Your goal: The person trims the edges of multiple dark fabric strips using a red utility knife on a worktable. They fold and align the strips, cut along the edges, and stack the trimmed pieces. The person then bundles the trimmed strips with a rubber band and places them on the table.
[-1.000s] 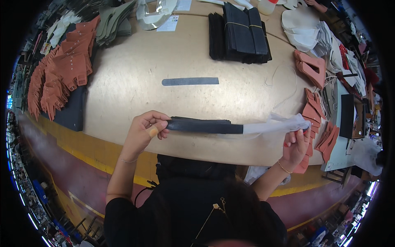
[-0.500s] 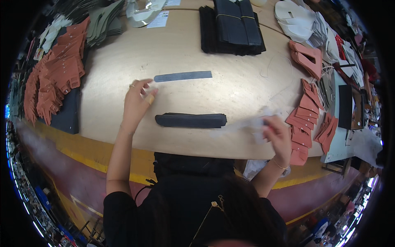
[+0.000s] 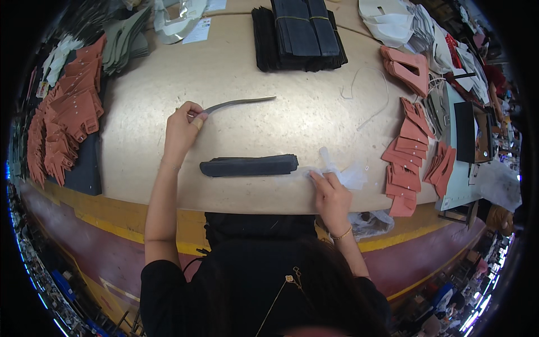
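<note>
Head view: we take the dark strip stack [image 3: 249, 165] on the tabletop [image 3: 140, 140] as our landmark. Its long axis runs left to right. We see the single grey strip [image 3: 238, 102] beyond it, bowed and roughly parallel, its right end slightly farther off. Beyond the stack's left end, our left hand [image 3: 184, 128] pinches the strip's left end; we cannot tell whether the free end touches the table.

Our right hand [image 3: 333, 201] is the nearer to the stack, just past its right end, with bent fingers at the translucent film [image 3: 352, 175]; we cannot tell whether they grip it. Some film lies between these fingers and the stack. Well beyond the stack we note banded black panels [image 3: 303, 35]; well to its right, orange pieces [image 3: 405, 147].
</note>
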Tool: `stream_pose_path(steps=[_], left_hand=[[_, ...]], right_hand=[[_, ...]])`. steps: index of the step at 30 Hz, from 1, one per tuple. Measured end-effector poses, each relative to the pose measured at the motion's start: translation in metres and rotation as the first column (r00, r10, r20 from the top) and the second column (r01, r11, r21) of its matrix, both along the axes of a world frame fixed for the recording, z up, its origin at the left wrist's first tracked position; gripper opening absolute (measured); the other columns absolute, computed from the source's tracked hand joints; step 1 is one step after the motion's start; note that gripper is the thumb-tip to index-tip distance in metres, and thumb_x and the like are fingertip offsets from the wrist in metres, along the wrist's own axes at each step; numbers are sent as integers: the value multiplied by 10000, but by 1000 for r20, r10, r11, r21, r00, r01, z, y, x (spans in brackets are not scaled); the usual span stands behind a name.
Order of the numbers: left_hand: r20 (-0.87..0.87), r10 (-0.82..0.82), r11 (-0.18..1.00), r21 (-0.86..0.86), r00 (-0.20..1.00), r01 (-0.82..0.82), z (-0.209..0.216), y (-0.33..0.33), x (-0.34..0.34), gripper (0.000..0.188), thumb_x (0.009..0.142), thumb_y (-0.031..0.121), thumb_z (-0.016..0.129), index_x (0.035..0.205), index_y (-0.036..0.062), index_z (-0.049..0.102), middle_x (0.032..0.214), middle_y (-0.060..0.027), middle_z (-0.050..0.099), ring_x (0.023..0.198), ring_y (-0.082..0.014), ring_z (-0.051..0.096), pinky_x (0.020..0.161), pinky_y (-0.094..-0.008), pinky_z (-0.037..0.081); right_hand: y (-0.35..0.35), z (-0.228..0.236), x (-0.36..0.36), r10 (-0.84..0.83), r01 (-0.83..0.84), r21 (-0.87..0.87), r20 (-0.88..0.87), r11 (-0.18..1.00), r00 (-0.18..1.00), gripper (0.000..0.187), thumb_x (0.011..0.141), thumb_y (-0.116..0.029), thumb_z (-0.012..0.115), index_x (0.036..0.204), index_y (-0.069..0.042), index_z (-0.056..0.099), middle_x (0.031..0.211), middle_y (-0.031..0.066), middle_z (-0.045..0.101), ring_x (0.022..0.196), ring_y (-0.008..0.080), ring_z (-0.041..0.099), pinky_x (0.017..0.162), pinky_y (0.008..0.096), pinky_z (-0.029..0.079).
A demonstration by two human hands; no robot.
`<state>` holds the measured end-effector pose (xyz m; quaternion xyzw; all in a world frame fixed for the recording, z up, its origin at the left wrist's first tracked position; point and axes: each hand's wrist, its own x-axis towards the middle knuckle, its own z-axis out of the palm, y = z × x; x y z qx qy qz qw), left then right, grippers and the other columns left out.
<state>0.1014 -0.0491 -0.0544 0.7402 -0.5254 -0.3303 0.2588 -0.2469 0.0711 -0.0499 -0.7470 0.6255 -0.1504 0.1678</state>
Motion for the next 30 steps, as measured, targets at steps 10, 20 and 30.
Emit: stream_pose_path(steps=[10, 20, 30], left_hand=[[-732, 30, 978, -121, 680, -173, 40, 24, -34, 202, 873, 46, 632, 1037, -71, 615, 876, -131, 674, 802, -171, 676, 742, -263, 543], [-828, -93, 972, -195, 554, -128, 46, 32, -99, 222, 884, 63, 651, 1067, -63, 638, 942, -110, 688, 840, -128, 648, 790, -243, 518], [-817, -75, 965, -203, 571, -165, 41, 29, -111, 203, 856, 29, 672, 1043, -51, 668, 978, -91, 670, 852, -122, 615, 817, -258, 505]], right_hand=[[-56, 26, -33, -336, 424, 129, 822, 896, 459, 249, 893, 2, 591, 1139, 11, 625, 883, 39, 622, 690, 78, 561, 618, 205, 466], [-95, 51, 88, 165, -61, -176, 673, 983, 721, 366, 819, 84, 588, 1161, -35, 641, 887, 87, 611, 667, 133, 596, 606, 230, 471], [-99, 42, 97, 130, 35, -236, 644, 971, 754, 324, 818, 77, 606, 1107, -50, 682, 841, 75, 593, 641, 109, 557, 573, 226, 439]])
